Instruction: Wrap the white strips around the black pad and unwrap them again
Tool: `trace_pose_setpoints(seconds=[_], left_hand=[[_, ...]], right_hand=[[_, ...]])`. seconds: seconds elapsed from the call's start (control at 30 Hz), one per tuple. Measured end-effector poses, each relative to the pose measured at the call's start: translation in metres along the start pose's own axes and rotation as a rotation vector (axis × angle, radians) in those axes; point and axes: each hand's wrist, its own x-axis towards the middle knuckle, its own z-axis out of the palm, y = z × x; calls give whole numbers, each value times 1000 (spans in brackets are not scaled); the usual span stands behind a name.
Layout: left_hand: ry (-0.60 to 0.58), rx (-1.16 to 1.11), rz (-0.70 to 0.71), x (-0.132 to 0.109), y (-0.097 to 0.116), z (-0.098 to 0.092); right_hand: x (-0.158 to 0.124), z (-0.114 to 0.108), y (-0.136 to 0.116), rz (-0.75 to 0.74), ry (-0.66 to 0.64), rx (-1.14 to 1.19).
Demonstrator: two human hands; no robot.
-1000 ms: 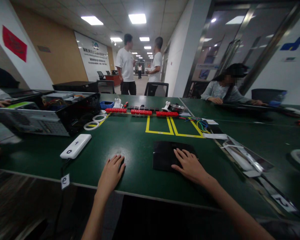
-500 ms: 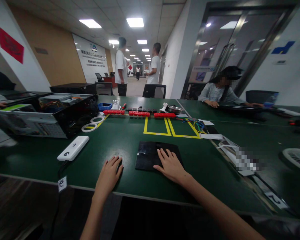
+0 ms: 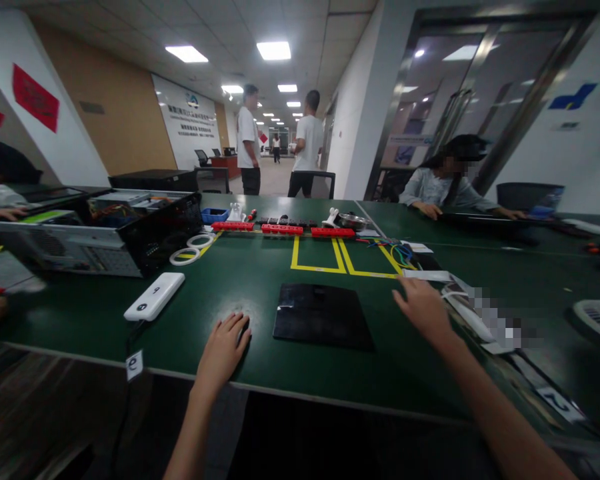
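Observation:
My left hand (image 3: 224, 349) lies flat on the green table (image 3: 260, 280) near its front edge, fingers stretched out, holding nothing. Just to its right lies a flat black pad (image 3: 321, 315). My right hand (image 3: 421, 308) hovers to the right of the pad, fingers spread and empty, close to white strips and papers (image 3: 467, 310) on the table's right side.
A white oblong device (image 3: 155, 295) with a cable lies at the left. An open computer case (image 3: 100, 232) stands behind it, with white tape rings (image 3: 185, 255) beside it. Yellow tape boxes (image 3: 320, 256), red strips (image 3: 282, 229) and coloured wires (image 3: 397, 251) lie farther back. A person sits at the right; two stand beyond.
My right hand slid the black pad leftward, then lifted off it and moved right toward the white strips. My left hand has stayed in place.

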Motion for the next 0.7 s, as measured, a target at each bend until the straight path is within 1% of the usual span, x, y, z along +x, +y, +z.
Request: trace_pose_setpoints(seconds=[0.07, 0.1, 0.13, 0.2, 0.3, 0.37, 0.47, 0.53, 0.6, 0.7], left_hand=[[7, 2, -2, 0, 0, 0], [9, 4, -3, 0, 0, 1], [9, 5, -2, 0, -1, 1], [8, 7, 2, 0, -1, 2], [16, 5, 4, 0, -1, 2], [19, 6, 2, 0, 0, 2], [13, 15, 5, 0, 0, 1], [9, 21, 7, 0, 0, 1], [9, 24, 8, 0, -1, 2], [11, 23, 6, 0, -1, 2]], right_hand=[[-12, -3, 38, 218, 36, -146], [-20, -3, 55, 295, 33, -179], [-29, -2, 71, 351, 20, -189], [-48, 2, 96, 434, 39, -183], [-69, 15, 123, 435, 78, -163], [-75, 23, 135, 376, 131, -164], [-71, 22, 140, 247, 277, -228], [-63, 12, 134, 147, 378, -258], [-53, -4, 118, 74, 458, -240], [-43, -33, 87, 24, 534, -179]])
